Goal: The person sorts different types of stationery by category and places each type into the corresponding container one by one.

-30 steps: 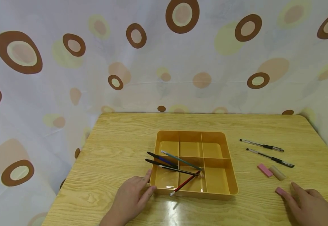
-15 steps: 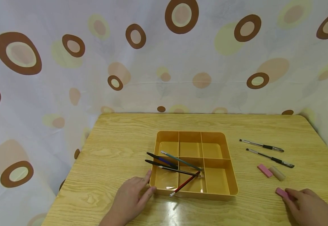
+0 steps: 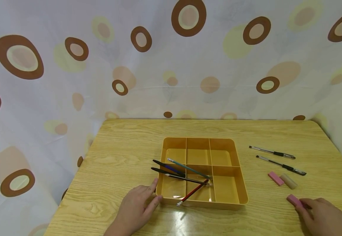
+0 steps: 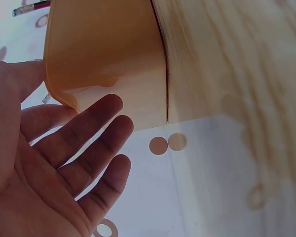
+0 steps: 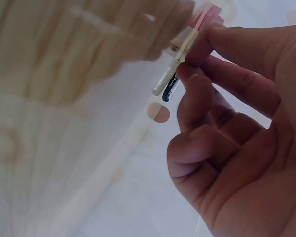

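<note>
Near the table's front right, my right hand pinches a pink eraser between thumb and fingers; the right wrist view shows this eraser at the fingertips. My left hand touches the near left corner of an orange divided tray, its fingers mostly straight in the left wrist view. Across the tray's front left and front middle compartments lie a teal pencil, a black pencil, a red and black pencil, and black and blue pens, some overhanging the rim.
Right of the tray, two clear pens with black grips, one farther and one nearer, lie on the wooden table. Closer in, another pink eraser sits beside a beige cylinder. A patterned curtain hangs behind the table.
My right hand's fingers have closed in on the pink eraser and now pinch it; the eraser has barely shifted. The left hand and the tray stay in place.
</note>
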Tool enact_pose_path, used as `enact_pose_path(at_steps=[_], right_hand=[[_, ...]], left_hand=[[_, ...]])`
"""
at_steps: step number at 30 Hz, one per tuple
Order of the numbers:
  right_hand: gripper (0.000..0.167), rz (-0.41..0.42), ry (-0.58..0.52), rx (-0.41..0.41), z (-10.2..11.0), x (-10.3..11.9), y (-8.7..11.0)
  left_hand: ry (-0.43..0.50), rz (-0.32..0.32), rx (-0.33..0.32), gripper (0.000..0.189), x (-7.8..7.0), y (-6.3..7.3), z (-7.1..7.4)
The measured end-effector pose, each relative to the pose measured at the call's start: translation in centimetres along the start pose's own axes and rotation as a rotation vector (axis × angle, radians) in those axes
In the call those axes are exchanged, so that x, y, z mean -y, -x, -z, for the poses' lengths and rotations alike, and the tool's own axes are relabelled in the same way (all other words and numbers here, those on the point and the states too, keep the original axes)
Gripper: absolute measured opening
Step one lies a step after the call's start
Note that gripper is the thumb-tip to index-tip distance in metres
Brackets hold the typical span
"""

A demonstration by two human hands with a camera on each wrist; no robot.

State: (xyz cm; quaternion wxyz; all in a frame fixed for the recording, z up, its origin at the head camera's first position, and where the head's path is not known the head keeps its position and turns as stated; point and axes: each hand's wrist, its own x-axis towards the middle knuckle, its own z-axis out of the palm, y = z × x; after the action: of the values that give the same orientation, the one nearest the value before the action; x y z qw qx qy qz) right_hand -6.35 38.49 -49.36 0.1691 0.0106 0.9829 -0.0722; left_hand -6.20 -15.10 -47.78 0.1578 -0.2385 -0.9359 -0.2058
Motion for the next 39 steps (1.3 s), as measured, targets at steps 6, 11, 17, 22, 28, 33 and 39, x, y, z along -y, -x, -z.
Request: enact_pose_path(at_steps=[6, 11, 17, 22, 28, 33, 39], right_hand=[[0.051, 0.03, -0.028, -0.042, 0.2, -0.3, 0.3], [0.05, 0.049, -0.046, -0.138, 0.2, 0.0, 0.6], [0.04, 0.063, -0.056, -0.298, 0.0, 1.0, 1.1], [0.028, 0.097, -0.102, -0.522, -0.5, 1.7, 1.4], [0.024, 0.156, -0.092, -0.733, -0.3, 2.9, 1.8], [0.026, 0.215, -0.088, -0.813, 0.5, 4.3, 1.8], [0.039, 0.303, -0.119, -0.892, 1.0, 5.7, 1.5]], left_hand=[[0.002, 0.009, -0.002, 0.051, 0.0, 0.0, 0.0], [0.004, 0.003, -0.003, 0.049, 0.0, 0.0, 0.0], [0.007, 0.004, -0.005, 0.049, 0.0, 0.0, 0.0], [0.006, 0.006, -0.004, 0.049, 0.1, 0.0, -0.1], [0.018, 0.002, -0.014, 0.048, -0.1, 0.0, 0.0], [0.03, 0.001, -0.031, 0.045, -0.3, 0.1, 0.2], [0.027, 0.007, -0.029, 0.046, -0.2, 0.0, 0.1]])
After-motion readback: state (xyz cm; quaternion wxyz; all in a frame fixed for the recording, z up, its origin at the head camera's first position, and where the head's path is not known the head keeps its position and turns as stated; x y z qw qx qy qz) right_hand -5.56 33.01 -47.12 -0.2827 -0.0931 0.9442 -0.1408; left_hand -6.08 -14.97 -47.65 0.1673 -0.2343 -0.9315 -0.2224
